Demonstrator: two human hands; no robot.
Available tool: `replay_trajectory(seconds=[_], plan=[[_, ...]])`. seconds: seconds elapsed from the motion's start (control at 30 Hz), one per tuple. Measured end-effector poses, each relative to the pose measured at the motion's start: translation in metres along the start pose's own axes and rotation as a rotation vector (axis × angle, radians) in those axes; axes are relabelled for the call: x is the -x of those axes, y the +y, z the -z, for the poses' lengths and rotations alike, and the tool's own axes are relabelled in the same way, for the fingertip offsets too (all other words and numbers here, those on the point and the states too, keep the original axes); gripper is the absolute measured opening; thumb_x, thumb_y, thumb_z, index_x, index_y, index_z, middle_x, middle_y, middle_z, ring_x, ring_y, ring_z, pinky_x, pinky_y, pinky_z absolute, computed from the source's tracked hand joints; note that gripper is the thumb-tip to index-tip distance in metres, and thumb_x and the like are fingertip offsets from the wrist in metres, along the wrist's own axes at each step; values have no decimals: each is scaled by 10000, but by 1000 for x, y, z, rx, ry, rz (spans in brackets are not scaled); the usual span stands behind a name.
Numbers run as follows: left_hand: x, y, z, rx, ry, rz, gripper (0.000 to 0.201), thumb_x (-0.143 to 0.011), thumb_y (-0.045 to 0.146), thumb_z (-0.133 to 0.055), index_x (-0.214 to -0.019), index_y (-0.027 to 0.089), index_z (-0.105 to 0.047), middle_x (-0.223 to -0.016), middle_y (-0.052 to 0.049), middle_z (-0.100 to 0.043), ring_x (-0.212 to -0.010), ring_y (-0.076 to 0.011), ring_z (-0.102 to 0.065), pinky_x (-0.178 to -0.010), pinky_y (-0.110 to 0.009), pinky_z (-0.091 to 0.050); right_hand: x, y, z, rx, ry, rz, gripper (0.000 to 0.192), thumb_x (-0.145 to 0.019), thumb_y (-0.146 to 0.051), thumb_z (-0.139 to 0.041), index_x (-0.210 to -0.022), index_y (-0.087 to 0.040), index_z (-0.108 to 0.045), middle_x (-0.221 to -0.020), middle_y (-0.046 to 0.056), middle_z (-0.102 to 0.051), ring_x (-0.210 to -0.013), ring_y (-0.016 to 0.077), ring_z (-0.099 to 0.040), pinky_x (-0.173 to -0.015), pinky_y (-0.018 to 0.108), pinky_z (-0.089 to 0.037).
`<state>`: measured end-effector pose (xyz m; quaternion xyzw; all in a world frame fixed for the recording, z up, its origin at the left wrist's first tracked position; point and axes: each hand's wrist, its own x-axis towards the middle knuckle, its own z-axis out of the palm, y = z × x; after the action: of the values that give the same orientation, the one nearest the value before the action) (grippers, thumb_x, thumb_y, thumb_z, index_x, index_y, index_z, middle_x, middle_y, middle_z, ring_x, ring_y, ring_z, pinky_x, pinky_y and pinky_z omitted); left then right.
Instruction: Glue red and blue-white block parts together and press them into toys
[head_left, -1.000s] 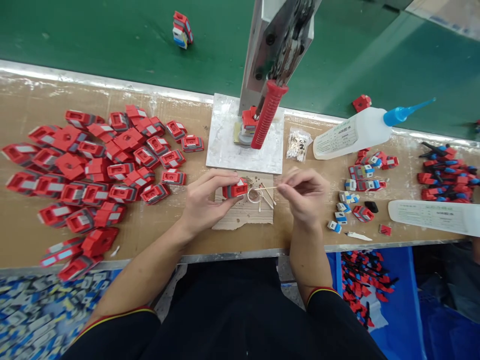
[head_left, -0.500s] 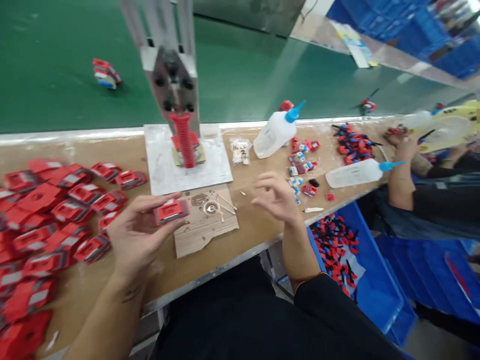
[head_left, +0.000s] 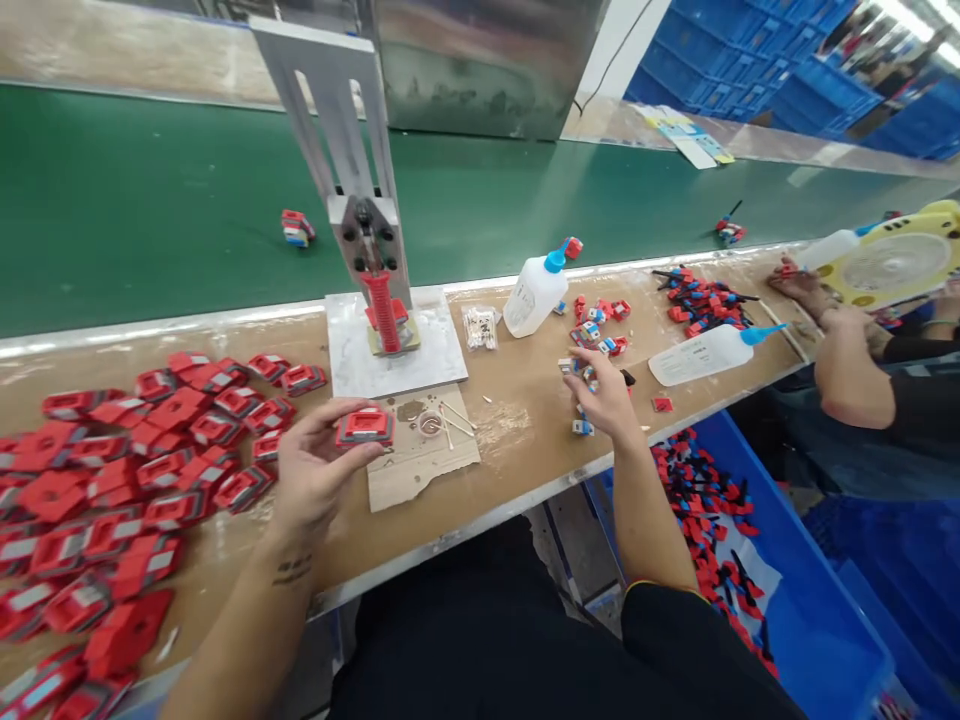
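My left hand (head_left: pixel 319 470) is pinching the red plastic housing (head_left: pixel 365 427) | my right hand (head_left: pixel 604 395), stick dropped, is now reaching, fingers spread, into small blue-and-red clips (head_left: pixel 592 335).

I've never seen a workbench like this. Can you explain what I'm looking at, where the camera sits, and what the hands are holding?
The camera is worn on a person's head and looks down at their own two bare hands; there is no robot here. The left hand holds a red plastic part above a scrap of cardboard. The right hand reaches into a small cluster of red and blue pieces; whether it grips one is unclear. On the brown bench lie a big pile of red parts, a hand press with a red handle and two glue bottles. Behind runs a green conveyor belt. At the right, another person's arm is at work.
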<state>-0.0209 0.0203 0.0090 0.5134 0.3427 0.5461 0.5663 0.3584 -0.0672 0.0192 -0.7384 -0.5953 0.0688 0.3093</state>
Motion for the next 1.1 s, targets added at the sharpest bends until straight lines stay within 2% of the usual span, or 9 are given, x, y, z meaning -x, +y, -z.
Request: replay_trajectory(seconds=[0.07, 0.13, 0.2, 0.3, 0.43, 0.53, 0.73, 0.93, 1.1], plan=[[10, 8, -16, 81, -47, 70, 543, -599, 365, -1044, -1050, 219, -779, -974, -56, -822, -775, -178, -787, -659, -234, -653, 13, -24, -15, -474, 103, 68, 378, -983, -421, -655, -1317, -243, -647, -1058, 70, -750, -874, 206, -699, -742, 345, -585], [21, 13, -32, 189, -93, 144, 633, -590, 406, -1049, -1111, 234, -734, -967, -62, -826, -747, -179, -783, -661, -245, -648, 27, -55, -34, -887, 62, 115, 374, -968, -503, -696, -1276, -300, -637, -1034, 27, -725, -739, 150, -680, -608, 276, -563], [33, 15, -45, 279, -119, 217, 654, -590, 452, -1047, -1095, 242, -688, -967, -67, -826, -753, -187, -787, -669, -257, -643, 37, -86, -53, -1154, -42, 120, 359, -911, -521, -778, -1162, -318, -622, -1105, 24, -721, -692, 126, -687, -566, 255, -570], [48, 14, -53, 364, -137, 291, 619, -634, 516, -1020, -1040, 238, -645, -961, -69, -820, -809, -208, -801, -735, -299, -650, 43, -121, -70, -1363, -149, 91, 391, -838, -445, -873, -1003, -307, -547, -1145, 14, -726, -719, 127, -737, -628, 265, -630], [60, 12, -52, 377, -115, 347, 630, -645, 558, -1004, -1048, 232, -646, -937, -63, -813, -805, -208, -797, -743, -306, -638, 42, -138, -72, -1409, -245, 35, 489, -773, -448, -918, -894, -279, -475, -1116, 33, -747, -802, 172, -792, -754, 333, -686], [62, 11, -52, 400, -74, 392, 637, -615, 548, -1020, -1020, 223, -652, -917, -55, -811, -809, -199, -795, -741, -290, -632, 44, -137, -68, -1411, -299, -1, 571, -734, -558, -914, -864, -280, -433, -1068, 63, -757, -821, 214, -802, -750, 373, -694], [63, 9, -56, 504, -60, 445, 613, -589, 473, -1050, -996, 214, -674, -897, -48, -816, -766, -162, -781, -729, -254, -622, 48, -132, -68, -1405, -232, -41, 542, -818, -588, -845, -861, -290, -394, -1036, 48, -760, -856, 196, -788, -729, 335, -667], [66, 6, -55, 500, -88, 457, 603, -611, 494, -1036, -1031, 214, -704, -915, -60, -817, -782, -179, -780, -689, -252, -598, 53, -131, -73, -1212, -103, 80, 554, -781, -697, -832, -956, -309, -477, -1092, 80, -773, -1035, 254, -780, -877, 408, -654], [67, 7, -53, 483, -106, 453, 630, -610, 581, -1012, -1032, 212, -725, -921, -74, -811, -799, -202, -788, -738, -302, -637, 60, -142, -57, -1025, -133, 281, 315, -889, -444, -831, -1097, -312, -634, -1159, 87, -807, -1116, 260, -790, -910, 431, -675]])
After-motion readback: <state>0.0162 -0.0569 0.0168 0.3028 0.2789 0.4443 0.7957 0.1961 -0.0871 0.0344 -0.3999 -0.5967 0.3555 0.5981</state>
